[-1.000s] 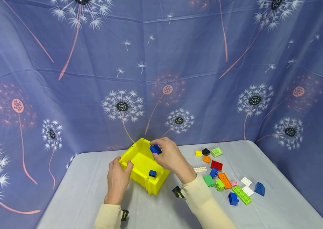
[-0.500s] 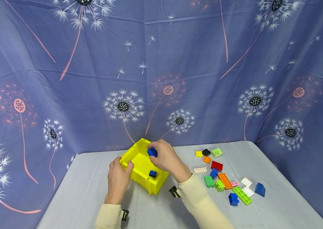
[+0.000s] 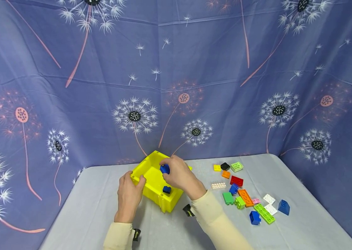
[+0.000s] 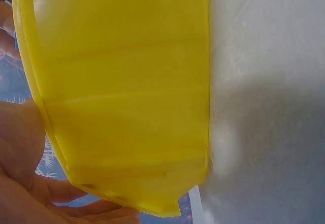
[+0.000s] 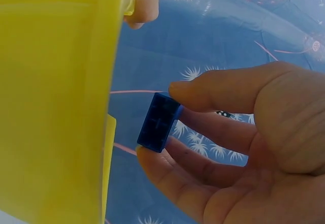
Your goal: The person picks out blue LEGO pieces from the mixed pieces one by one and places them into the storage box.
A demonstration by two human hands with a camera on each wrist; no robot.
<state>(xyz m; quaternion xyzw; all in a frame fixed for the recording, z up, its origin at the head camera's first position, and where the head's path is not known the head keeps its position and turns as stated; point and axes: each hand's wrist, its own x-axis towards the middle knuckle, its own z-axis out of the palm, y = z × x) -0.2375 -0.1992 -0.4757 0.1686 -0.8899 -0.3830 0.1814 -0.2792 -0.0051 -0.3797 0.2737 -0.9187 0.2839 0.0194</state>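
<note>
A yellow plastic box (image 3: 155,177) stands on the table, its open top facing up. My left hand (image 3: 128,196) grips its left corner, with the thumb at the rim; the left wrist view shows the fingers (image 4: 96,210) against its wall. Over the box, my right hand (image 3: 180,175) pinches a blue toy brick (image 5: 159,122) between thumb and fingers. In the right wrist view its hollow underside faces the camera. Another blue brick (image 3: 166,190) sits at the near corner of the box.
Loose toy bricks lie on the table to the right, among them a red brick (image 3: 236,181), an orange plate (image 3: 245,198), a long lime brick (image 3: 264,213) and a dark blue sloped brick (image 3: 283,207). A dandelion-print cloth (image 3: 225,104) hangs behind the table.
My right hand has moved slightly left and down with the blue brick, deeper over the box. My left hand has kept its hold on the box.
</note>
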